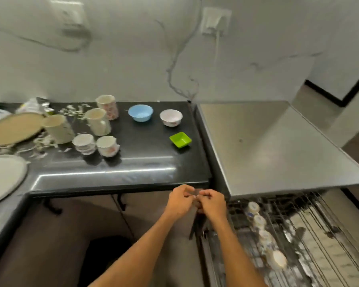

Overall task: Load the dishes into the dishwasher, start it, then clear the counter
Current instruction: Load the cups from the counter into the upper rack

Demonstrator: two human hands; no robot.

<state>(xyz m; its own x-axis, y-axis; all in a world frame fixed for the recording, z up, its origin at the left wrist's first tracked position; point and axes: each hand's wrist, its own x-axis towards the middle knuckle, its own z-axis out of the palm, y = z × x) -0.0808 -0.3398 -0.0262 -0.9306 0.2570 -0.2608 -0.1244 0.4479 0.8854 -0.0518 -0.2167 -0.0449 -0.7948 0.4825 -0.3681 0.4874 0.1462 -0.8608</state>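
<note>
Dishes [106, 146] stand on the black bench [112, 172], beyond both hands. The square green dish [180, 139] lies nearest, straight ahead of the left hand [179, 201]. The right hand [212, 204] is beside the open dishwasher rack [298, 235]. The hands touch with fingers curled, perhaps pinching something small, but blur hides it.

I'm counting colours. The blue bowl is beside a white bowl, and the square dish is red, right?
No: the head view shows the square dish is green, not red. The blue bowl is beside the white bowl.
</note>
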